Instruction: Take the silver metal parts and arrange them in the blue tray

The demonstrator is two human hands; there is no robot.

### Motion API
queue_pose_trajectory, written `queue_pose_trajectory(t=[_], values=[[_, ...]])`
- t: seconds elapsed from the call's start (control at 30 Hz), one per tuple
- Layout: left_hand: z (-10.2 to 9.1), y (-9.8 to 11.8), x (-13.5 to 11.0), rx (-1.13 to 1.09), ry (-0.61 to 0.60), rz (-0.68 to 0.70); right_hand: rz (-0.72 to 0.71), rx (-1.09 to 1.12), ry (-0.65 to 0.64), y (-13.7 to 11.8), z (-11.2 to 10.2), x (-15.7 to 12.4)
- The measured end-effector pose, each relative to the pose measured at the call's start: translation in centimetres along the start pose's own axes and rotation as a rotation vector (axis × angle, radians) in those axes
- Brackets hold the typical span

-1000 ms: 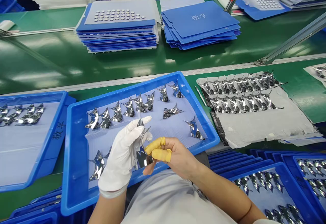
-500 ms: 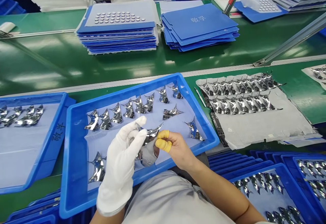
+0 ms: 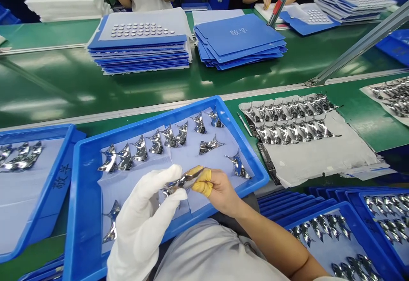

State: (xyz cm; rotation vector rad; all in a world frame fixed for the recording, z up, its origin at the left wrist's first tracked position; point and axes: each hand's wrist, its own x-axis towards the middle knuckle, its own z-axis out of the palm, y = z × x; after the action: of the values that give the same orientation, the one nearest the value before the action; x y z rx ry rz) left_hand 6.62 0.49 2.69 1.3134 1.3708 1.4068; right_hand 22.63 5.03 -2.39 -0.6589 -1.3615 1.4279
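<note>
My left hand (image 3: 143,221) wears a white glove and pinches a shiny chrome curved part (image 3: 179,183) between thumb and fingers. My right hand (image 3: 214,189), with yellow finger cots on two fingertips, grips the same part at its other end. Both hands hover over the near edge of a blue tray (image 3: 86,213) lined with pale paper. Several more chrome parts (image 3: 156,142) stand in a row across the tray's far side, and one (image 3: 110,225) lies near its front left.
A grey sheet (image 3: 319,153) to the right carries two rows of chrome parts (image 3: 290,121). More blue trays of parts sit at the left (image 3: 60,174) and lower right (image 3: 361,238). Stacks of blue boards (image 3: 143,51) lie beyond the green belt (image 3: 64,85). Other people stand at the far side.
The part has been turned from upright to nearly flat between my hands. Both hands have dropped lower in the picture, and the view has shifted slightly down and right.
</note>
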Motion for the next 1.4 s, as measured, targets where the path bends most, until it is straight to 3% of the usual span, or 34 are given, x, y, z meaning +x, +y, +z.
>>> queue_pose_trajectory(t=[0.13, 0.23, 0.3, 0.47, 0.57, 0.8, 0.93, 1.0, 1.07, 1.13, 1.17, 1.3, 1.4], values=[[-0.2, -0.4, 0.4, -0.096, 0.080, -0.264, -0.175, -0.209, -0.060, -1.7, 0.0, -0.3], [-0.4, -0.8, 0.8, -0.188, 0.067, -0.351, -0.189, -0.259, -0.066, -2.9, 0.2, -0.5], [-0.3, -0.8, 1.0, -0.221, 0.062, -0.392, -0.069, -0.175, -0.049, -3.3, 0.3, -0.5], [0.8, -0.2, 1.9, -0.280, 0.033, -0.541, 0.402, 0.207, 0.061, -3.5, 0.7, -0.4], [1.5, -0.1, 2.3, -0.260, 0.075, -0.525, 0.518, 0.330, 0.113, -3.2, 0.9, -0.3], [2.0, -0.8, 2.5, -0.346, -0.033, -0.564, 0.531, 0.328, 0.201, -2.1, 0.8, 0.1], [2.5, -1.5, 2.7, -0.331, -0.106, -0.630, 0.350, 0.042, 0.212, -1.5, 0.3, -0.5], [2.6, -2.0, 2.9, -0.357, -0.106, -0.656, 0.218, -0.226, 0.189, -1.2, -1.3, -0.4], [2.4, -2.5, 3.1, -0.401, -0.091, -0.673, 0.153, -0.560, 0.203, -1.0, -4.5, 0.6], [2.1, -2.8, 3.3, -0.415, -0.081, -0.695, 0.206, -0.953, 0.267, -0.5, -8.9, 2.4], [1.9, -2.9, 3.3, -0.415, -0.065, -0.704, 0.306, -1.180, 0.288, -0.2, -11.4, 3.4], [1.9, -3.2, 3.2, -0.491, 0.097, -0.719, 0.452, -1.381, 0.311, 2.1, -19.7, 7.4], [2.3, -3.5, 2.7, -0.546, 0.206, -0.711, 0.511, -1.476, 0.256, 4.3, -22.1, 8.7]])
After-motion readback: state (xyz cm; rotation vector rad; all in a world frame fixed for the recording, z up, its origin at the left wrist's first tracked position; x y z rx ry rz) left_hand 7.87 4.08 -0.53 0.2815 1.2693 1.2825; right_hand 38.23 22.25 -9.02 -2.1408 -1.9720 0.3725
